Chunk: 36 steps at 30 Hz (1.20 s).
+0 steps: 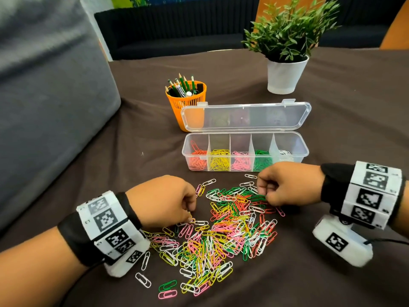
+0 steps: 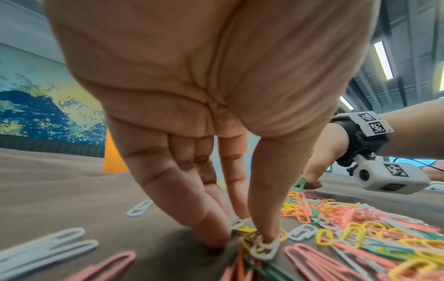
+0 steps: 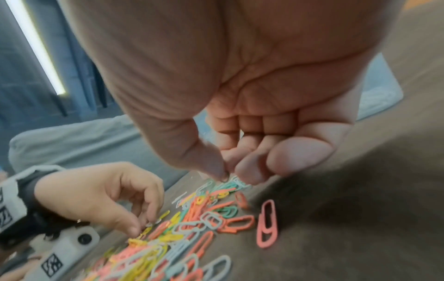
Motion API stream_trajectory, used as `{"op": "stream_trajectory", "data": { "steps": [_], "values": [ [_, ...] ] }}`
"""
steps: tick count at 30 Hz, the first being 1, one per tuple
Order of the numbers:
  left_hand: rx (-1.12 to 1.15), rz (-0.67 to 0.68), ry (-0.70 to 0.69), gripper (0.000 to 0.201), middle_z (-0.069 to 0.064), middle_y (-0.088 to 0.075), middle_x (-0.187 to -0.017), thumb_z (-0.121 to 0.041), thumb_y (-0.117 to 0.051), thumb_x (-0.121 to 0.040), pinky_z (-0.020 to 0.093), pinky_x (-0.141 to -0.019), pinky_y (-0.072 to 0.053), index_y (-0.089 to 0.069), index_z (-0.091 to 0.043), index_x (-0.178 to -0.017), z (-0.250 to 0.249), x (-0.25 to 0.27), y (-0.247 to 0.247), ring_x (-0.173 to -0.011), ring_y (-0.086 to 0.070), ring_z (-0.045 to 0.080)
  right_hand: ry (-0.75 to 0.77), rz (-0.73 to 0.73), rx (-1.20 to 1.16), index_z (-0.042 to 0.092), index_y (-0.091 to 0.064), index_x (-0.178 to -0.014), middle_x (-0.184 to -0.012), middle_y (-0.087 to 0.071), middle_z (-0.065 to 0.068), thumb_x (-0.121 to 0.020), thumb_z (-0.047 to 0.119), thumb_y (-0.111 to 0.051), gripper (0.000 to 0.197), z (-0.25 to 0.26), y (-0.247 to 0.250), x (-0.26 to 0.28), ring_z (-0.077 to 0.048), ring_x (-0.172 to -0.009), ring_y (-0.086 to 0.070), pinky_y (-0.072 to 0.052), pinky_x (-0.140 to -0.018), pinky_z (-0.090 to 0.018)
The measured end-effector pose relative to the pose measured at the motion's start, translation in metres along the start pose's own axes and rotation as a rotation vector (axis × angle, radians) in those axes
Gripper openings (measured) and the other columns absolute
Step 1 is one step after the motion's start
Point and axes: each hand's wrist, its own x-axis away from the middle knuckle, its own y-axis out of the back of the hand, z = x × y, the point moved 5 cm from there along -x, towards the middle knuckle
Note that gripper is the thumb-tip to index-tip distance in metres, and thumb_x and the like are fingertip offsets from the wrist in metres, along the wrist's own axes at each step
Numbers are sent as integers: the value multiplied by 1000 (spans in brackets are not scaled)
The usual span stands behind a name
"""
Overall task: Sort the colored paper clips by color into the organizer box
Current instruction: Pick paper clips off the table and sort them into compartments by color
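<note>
A heap of mixed paper clips (image 1: 223, 235) lies on the brown cloth in front of the clear organizer box (image 1: 301, 151). The box lid stands open. Its compartments hold orange, yellow, pink, green and white clips, from left to right. My left hand (image 1: 191, 216) is at the heap's left edge. Its fingers point down, and the thumb presses a white clip (image 2: 264, 249) flat among yellow ones. My right hand (image 1: 263, 193) is at the heap's far right edge, just before the box. Thumb and forefinger pinch a green clip (image 2: 300, 184), tilted up off the heap.
An orange pencil cup (image 1: 187, 100) stands behind the box's left end and a potted plant (image 1: 285, 72) at the back right. A grey cushion (image 1: 44, 107) borders the table on the left. Stray clips (image 1: 143, 280) lie near the front.
</note>
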Motion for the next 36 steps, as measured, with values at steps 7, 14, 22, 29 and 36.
{"op": "stream_trajectory", "data": {
  "steps": [7,14,22,29,36],
  "values": [
    [115,-58,21,5,-18,-68,-69,-29,-77,-81,12,-64,-46,-72,-29,-84,5,-9,7,-68,-61,-9,-87,72,-418,9,-57,-80,-57,-64,4,-86,-3,-62,13,-13,0,2,-9,-55,-63,-47,-47,-22],
    [65,-147,90,2,-16,-67,-72,-28,-73,-84,24,-72,-52,-73,-28,-82,9,-16,17,-71,-62,-1,-135,-50,-263,13,-61,-82,-68,-67,0,-82,4,-63,9,-28,17,2,-13,-57,-60,-46,-54,-24],
    [48,-37,11,4,-18,-69,-72,-33,-74,-83,20,-70,-50,-75,-30,-86,-5,-16,17,-70,-61,-4,-92,-212,429,28,-55,-88,-86,-57,11,-82,39,-57,12,-18,12,12,-16,-82,-58,-53,-76,-34],
    [-160,-89,-90,36,-8,-68,-77,-61,-64,-84,27,-67,-50,-70,-25,-85,-43,-17,-2,-72,-61,10,10,-98,337,25,-57,-79,-71,-56,12,-86,30,-61,9,-3,-9,5,-8,-71,-52,-46,-70,-26],
    [-1,-47,-100,12,-14,-65,-70,-34,-70,-81,22,-63,-49,-65,-24,-78,-35,-14,-4,-67,-60,2,14,-172,106,21,-52,-71,-65,-57,7,-75,21,-66,15,-15,6,11,-9,-60,-50,-48,-63,-29]
  ]
}}
